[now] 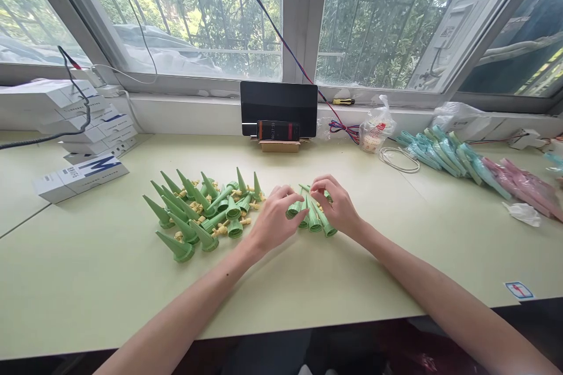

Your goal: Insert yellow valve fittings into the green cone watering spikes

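My left hand (278, 211) is curled around a green plastic spike (294, 210), whose ribbed round end shows between thumb and fingers. Across from it, my right hand (336, 204) has thumb and fingertips drawn together; whatever is in that pinch is hidden. Under and between both hands lie several green spikes (314, 222) side by side, open ends toward me. To the left is a larger heap of green cone-shaped spikes (182, 246), some standing and some lying, with small yellow valve-like pieces (221, 229) among them.
White boxes (81, 177) are stacked at the left. A phone (278, 130) leans on a dark tablet (278, 102) at the back. Bagged teal pieces (453, 152), bagged pink pieces (521, 184) and a coiled cable (399, 160) lie to the right. The table edge (352, 323) is near me.
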A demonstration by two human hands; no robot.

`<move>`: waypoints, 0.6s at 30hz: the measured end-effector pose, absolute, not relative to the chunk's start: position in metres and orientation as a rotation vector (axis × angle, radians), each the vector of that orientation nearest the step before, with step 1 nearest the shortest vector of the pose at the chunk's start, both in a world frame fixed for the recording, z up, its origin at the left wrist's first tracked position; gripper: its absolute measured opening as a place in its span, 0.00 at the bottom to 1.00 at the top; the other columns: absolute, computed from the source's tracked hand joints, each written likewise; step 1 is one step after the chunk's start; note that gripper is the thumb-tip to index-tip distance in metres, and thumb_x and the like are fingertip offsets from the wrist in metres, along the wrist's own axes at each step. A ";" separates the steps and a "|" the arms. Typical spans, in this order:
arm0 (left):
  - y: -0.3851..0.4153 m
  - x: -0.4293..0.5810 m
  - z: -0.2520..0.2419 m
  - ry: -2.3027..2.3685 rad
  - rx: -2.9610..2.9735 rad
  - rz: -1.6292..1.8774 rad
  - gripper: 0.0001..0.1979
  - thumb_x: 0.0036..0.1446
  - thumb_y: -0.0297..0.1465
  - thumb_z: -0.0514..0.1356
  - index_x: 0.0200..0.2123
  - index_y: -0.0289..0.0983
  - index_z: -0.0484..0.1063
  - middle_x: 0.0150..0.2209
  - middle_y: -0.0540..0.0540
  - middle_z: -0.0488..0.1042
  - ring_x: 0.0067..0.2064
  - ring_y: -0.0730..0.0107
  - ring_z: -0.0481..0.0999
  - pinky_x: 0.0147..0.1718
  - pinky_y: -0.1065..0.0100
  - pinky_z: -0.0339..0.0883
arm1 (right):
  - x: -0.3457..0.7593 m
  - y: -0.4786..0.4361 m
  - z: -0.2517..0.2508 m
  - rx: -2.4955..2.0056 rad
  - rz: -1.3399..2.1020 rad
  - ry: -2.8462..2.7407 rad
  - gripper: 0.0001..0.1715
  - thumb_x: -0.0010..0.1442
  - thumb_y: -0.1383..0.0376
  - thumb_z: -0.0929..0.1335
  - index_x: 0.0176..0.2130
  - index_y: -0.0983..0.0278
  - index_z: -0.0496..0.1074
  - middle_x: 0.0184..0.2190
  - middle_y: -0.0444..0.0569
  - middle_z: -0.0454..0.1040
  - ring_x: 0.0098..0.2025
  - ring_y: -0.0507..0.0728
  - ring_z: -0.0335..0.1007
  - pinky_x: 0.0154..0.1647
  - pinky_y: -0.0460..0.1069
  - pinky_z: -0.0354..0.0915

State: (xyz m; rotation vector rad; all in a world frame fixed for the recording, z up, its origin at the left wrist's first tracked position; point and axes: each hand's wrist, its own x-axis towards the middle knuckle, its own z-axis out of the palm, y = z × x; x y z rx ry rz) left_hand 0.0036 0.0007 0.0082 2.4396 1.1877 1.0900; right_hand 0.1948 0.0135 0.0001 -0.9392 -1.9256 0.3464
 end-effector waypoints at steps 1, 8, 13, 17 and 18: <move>0.001 0.004 0.008 1.172 2.451 1.077 0.07 0.59 0.32 0.63 0.40 0.39 0.77 0.36 0.45 0.72 0.41 0.62 0.69 0.42 0.63 0.66 | 0.194 0.012 0.001 -0.932 0.350 -1.926 0.11 0.71 0.58 0.59 0.39 0.60 0.66 0.41 0.52 0.70 0.39 0.57 0.68 0.40 0.52 0.68; 0.002 0.005 0.005 1.048 2.516 1.098 0.06 0.63 0.33 0.60 0.36 0.39 0.76 0.32 0.47 0.74 0.38 0.63 0.65 0.37 0.63 0.65 | 0.188 0.008 -0.003 -0.743 0.390 -1.894 0.06 0.70 0.63 0.61 0.40 0.60 0.66 0.39 0.50 0.68 0.36 0.54 0.68 0.34 0.49 0.68; 0.002 0.005 0.004 0.961 2.562 1.113 0.12 0.67 0.31 0.55 0.32 0.38 0.75 0.30 0.47 0.74 0.36 0.65 0.64 0.35 0.65 0.64 | 0.186 0.007 -0.005 -0.693 0.401 -1.882 0.05 0.69 0.66 0.62 0.40 0.60 0.67 0.39 0.50 0.68 0.37 0.53 0.67 0.33 0.48 0.68; 0.002 0.004 0.002 0.949 2.546 1.154 0.13 0.67 0.30 0.55 0.31 0.38 0.75 0.28 0.47 0.72 0.35 0.66 0.63 0.33 0.66 0.63 | 0.185 0.006 -0.005 -0.696 0.410 -1.869 0.04 0.69 0.66 0.62 0.42 0.60 0.67 0.39 0.50 0.68 0.36 0.53 0.68 0.33 0.48 0.69; 0.003 0.003 0.001 0.952 2.538 1.167 0.13 0.67 0.30 0.55 0.31 0.38 0.75 0.28 0.47 0.72 0.35 0.66 0.63 0.33 0.66 0.63 | 0.185 0.006 -0.004 -0.699 0.400 -1.872 0.04 0.69 0.67 0.62 0.42 0.60 0.67 0.39 0.50 0.69 0.36 0.53 0.68 0.34 0.48 0.69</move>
